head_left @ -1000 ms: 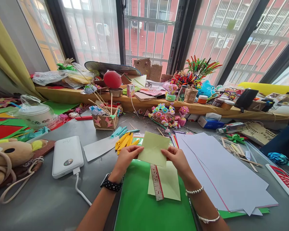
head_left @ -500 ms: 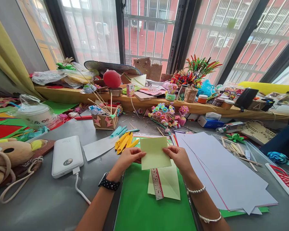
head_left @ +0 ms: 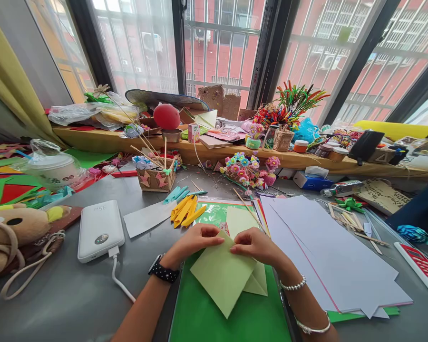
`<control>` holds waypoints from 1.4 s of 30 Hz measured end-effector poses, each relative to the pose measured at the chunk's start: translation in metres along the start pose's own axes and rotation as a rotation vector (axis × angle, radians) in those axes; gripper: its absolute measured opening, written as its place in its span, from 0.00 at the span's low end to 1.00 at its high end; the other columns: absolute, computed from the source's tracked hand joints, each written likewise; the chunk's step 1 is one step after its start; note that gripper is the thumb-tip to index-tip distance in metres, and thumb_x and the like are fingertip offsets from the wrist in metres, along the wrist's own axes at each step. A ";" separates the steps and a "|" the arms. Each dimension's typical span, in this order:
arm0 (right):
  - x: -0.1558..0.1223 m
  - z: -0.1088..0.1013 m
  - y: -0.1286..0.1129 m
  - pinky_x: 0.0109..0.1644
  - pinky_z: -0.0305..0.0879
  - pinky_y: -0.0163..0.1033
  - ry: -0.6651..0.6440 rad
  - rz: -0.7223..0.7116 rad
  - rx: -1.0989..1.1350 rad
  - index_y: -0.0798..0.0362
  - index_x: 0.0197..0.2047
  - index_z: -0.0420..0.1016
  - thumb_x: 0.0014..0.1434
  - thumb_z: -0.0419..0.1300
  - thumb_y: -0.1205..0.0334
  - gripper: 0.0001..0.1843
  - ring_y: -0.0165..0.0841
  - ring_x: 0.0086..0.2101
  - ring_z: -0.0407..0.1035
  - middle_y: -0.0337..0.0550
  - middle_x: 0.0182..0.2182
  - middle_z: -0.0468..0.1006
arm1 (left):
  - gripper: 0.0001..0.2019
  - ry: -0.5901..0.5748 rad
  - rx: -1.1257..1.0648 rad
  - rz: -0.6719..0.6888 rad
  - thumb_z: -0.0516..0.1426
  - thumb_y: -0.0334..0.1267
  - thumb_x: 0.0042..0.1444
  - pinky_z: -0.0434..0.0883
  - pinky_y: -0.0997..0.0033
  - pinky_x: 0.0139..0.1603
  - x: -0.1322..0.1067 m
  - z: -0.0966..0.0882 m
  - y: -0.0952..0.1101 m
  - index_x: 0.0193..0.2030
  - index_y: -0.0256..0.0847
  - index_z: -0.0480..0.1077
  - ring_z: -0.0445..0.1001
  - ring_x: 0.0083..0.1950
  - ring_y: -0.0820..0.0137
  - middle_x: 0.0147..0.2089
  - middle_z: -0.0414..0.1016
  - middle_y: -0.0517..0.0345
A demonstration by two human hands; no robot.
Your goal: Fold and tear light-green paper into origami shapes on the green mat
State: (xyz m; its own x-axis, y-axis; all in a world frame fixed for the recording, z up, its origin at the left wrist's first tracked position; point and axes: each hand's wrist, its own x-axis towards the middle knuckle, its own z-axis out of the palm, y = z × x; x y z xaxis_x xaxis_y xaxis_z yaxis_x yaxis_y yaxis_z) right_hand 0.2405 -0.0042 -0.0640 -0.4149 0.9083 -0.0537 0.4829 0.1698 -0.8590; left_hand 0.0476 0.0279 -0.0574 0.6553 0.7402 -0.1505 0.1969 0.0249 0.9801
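Note:
A pale green paper square (head_left: 221,275) lies tilted like a diamond over a bright green sheet (head_left: 207,318) at the table's near edge. My left hand (head_left: 196,240) and my right hand (head_left: 253,244) both pinch its top corner, fingertips almost touching. Under it lies a second pale green paper (head_left: 258,282), and another pale piece (head_left: 239,219) shows just beyond my hands. The ruler seen before is hidden under the paper. A black watch sits on my left wrist, bead bracelets on my right.
White sheets (head_left: 324,251) are stacked to the right. A white power bank (head_left: 100,230) with a cable lies left, beside a plush toy (head_left: 10,228). Yellow paper strips (head_left: 185,211), a small box of sticks (head_left: 156,178), paper flowers (head_left: 244,171) and craft clutter fill the windowsill.
The pale green square was held up upright in both hands; now it has come down and turned cornerwise onto the green sheet, covering the ruler. Both hands moved closer together at its top corner.

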 end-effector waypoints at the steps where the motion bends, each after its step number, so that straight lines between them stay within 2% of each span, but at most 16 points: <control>1: 0.000 0.001 -0.001 0.21 0.48 0.30 -0.016 -0.007 0.002 0.56 0.19 0.70 0.45 0.57 0.57 0.12 0.25 0.20 0.53 0.34 0.15 0.63 | 0.13 -0.005 0.009 0.006 0.57 0.44 0.43 0.62 0.77 0.29 0.000 0.001 0.000 0.31 0.35 0.72 0.67 0.30 0.73 0.28 0.72 0.59; 9: -0.001 0.001 -0.002 0.21 0.48 0.30 -0.018 -0.010 -0.001 0.56 0.20 0.71 0.45 0.57 0.56 0.12 0.25 0.20 0.54 0.35 0.16 0.65 | 0.13 0.154 0.059 -0.001 0.59 0.45 0.39 0.59 0.77 0.26 0.005 0.002 -0.005 0.25 0.34 0.72 0.64 0.27 0.74 0.24 0.70 0.59; 14: -0.001 0.000 -0.004 0.21 0.47 0.30 -0.019 -0.012 0.002 0.56 0.19 0.70 0.46 0.57 0.57 0.12 0.25 0.20 0.53 0.35 0.16 0.63 | 0.12 0.243 0.089 -0.015 0.60 0.44 0.37 0.53 0.77 0.22 0.006 0.003 -0.006 0.20 0.34 0.71 0.58 0.22 0.77 0.18 0.65 0.63; 16: -0.001 0.000 -0.003 0.21 0.48 0.30 -0.011 -0.013 0.000 0.56 0.19 0.70 0.46 0.57 0.57 0.11 0.25 0.20 0.54 0.35 0.16 0.63 | 0.13 0.238 0.096 -0.004 0.59 0.44 0.38 0.53 0.78 0.22 0.006 0.002 -0.006 0.21 0.34 0.71 0.58 0.22 0.77 0.19 0.64 0.63; 19: 0.000 -0.002 -0.001 0.22 0.48 0.30 0.023 0.005 -0.024 0.56 0.19 0.70 0.45 0.57 0.58 0.11 0.25 0.20 0.55 0.35 0.16 0.64 | 0.13 0.132 0.115 0.011 0.57 0.45 0.41 0.53 0.78 0.22 0.004 0.002 -0.005 0.24 0.34 0.71 0.58 0.23 0.77 0.20 0.65 0.63; 21: 0.000 -0.004 0.001 0.22 0.49 0.30 0.047 0.027 -0.021 0.56 0.20 0.71 0.46 0.57 0.58 0.11 0.25 0.20 0.56 0.36 0.17 0.66 | 0.14 0.101 0.163 0.017 0.57 0.46 0.42 0.52 0.78 0.21 0.004 0.001 -0.005 0.22 0.35 0.70 0.57 0.22 0.77 0.19 0.62 0.64; 24: 0.000 -0.006 0.002 0.22 0.50 0.30 0.066 0.039 0.014 0.57 0.22 0.73 0.46 0.56 0.58 0.11 0.26 0.21 0.57 0.37 0.18 0.67 | 0.15 0.145 0.222 0.019 0.56 0.47 0.42 0.50 0.77 0.20 0.003 -0.001 -0.005 0.18 0.34 0.68 0.54 0.21 0.77 0.17 0.59 0.64; 28: -0.001 -0.009 0.003 0.22 0.52 0.30 0.149 0.072 0.071 0.57 0.22 0.73 0.45 0.57 0.58 0.10 0.27 0.21 0.60 0.38 0.19 0.69 | 0.15 0.141 0.209 0.008 0.57 0.47 0.41 0.53 0.78 0.21 0.003 -0.005 -0.005 0.20 0.35 0.69 0.58 0.22 0.76 0.18 0.62 0.63; 30: -0.001 -0.011 0.003 0.22 0.53 0.30 0.204 0.084 0.122 0.57 0.22 0.73 0.45 0.58 0.58 0.10 0.28 0.22 0.61 0.39 0.19 0.70 | 0.14 0.222 0.207 -0.007 0.57 0.47 0.40 0.55 0.78 0.22 0.003 -0.007 -0.004 0.21 0.35 0.70 0.60 0.23 0.75 0.19 0.65 0.62; 33: 0.000 -0.012 0.004 0.23 0.55 0.31 0.295 0.080 0.197 0.57 0.22 0.73 0.44 0.59 0.58 0.10 0.28 0.22 0.62 0.39 0.19 0.71 | 0.14 0.381 0.132 -0.007 0.58 0.47 0.39 0.58 0.78 0.24 0.002 -0.009 -0.004 0.22 0.35 0.70 0.62 0.24 0.75 0.20 0.67 0.61; 38: 0.003 -0.009 0.008 0.24 0.57 0.32 0.438 0.080 0.405 0.57 0.23 0.73 0.43 0.60 0.55 0.12 0.30 0.22 0.65 0.41 0.21 0.74 | 0.14 0.552 -0.128 0.068 0.60 0.45 0.37 0.66 0.75 0.29 0.004 -0.009 -0.005 0.25 0.35 0.70 0.67 0.25 0.75 0.23 0.69 0.61; 40: 0.005 -0.007 0.009 0.25 0.57 0.32 0.487 0.062 0.483 0.56 0.24 0.73 0.42 0.61 0.54 0.12 0.30 0.23 0.65 0.40 0.21 0.74 | 0.14 0.541 -0.204 0.055 0.61 0.45 0.35 0.67 0.74 0.31 0.005 -0.007 -0.004 0.26 0.35 0.70 0.68 0.26 0.74 0.24 0.70 0.61; 42: 0.006 -0.004 0.009 0.26 0.58 0.32 0.521 0.051 0.543 0.56 0.24 0.73 0.43 0.61 0.54 0.12 0.29 0.23 0.65 0.40 0.22 0.74 | 0.15 0.408 -0.233 -0.006 0.62 0.44 0.34 0.68 0.73 0.32 0.006 -0.004 -0.004 0.26 0.35 0.71 0.70 0.27 0.72 0.24 0.72 0.60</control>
State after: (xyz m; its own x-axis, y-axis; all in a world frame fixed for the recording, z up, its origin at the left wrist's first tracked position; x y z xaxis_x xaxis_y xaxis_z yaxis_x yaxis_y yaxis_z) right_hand 0.2455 0.0044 -0.0700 0.0812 0.9962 0.0319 -0.0121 0.0330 -0.9994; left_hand 0.0474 0.0351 -0.0618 0.3047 0.9422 -0.1392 0.0003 0.1461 0.9893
